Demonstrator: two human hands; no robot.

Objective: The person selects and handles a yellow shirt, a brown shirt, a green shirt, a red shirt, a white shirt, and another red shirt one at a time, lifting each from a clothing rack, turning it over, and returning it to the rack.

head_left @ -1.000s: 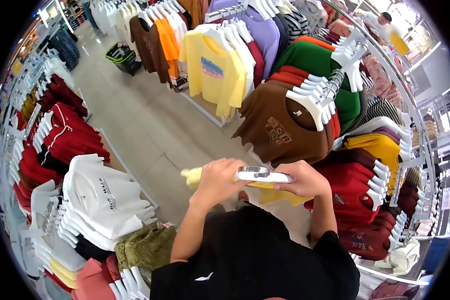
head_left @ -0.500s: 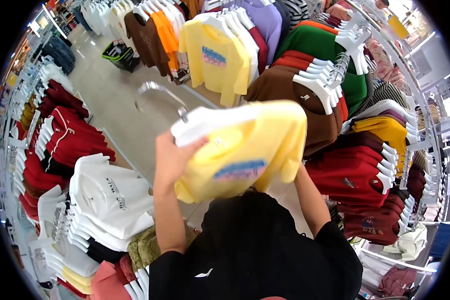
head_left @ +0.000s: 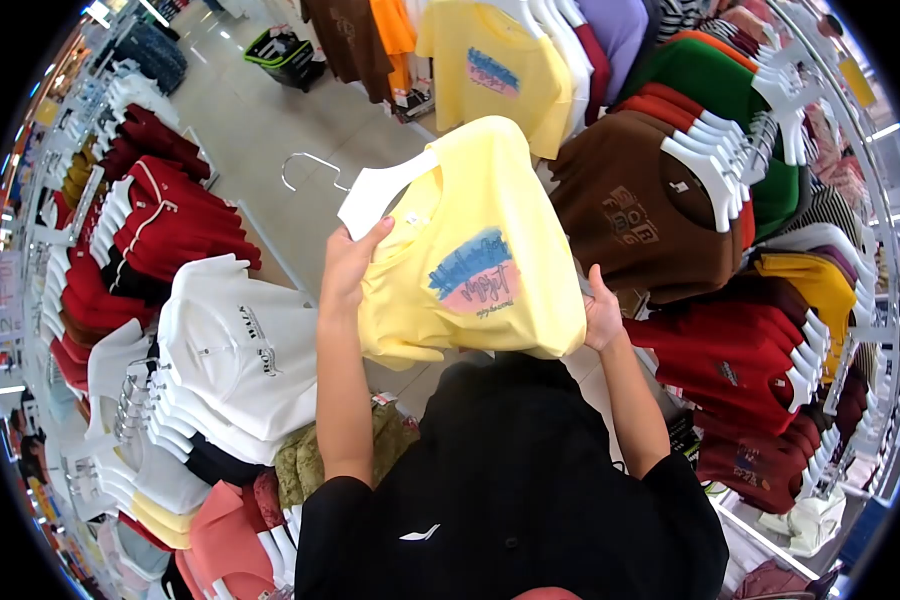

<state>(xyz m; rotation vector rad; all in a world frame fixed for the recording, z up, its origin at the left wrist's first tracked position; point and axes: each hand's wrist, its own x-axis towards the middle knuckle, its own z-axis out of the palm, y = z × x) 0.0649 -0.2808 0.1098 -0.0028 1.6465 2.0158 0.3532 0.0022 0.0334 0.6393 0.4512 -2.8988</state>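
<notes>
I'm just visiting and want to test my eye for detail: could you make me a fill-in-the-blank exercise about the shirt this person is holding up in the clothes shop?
1. The T-shirt held by the left hand and the right hand is ____.
2. Its hanger is ____.
3. Its chest print is blue and ____.
4. The rack T-shirts with tan block lettering are ____.

Missing words: yellow; white; pink; brown.

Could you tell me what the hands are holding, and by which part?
A yellow T-shirt on a white hanger: the left hand grips its shoulder at the hanger, the right hand its opposite edge.
</notes>
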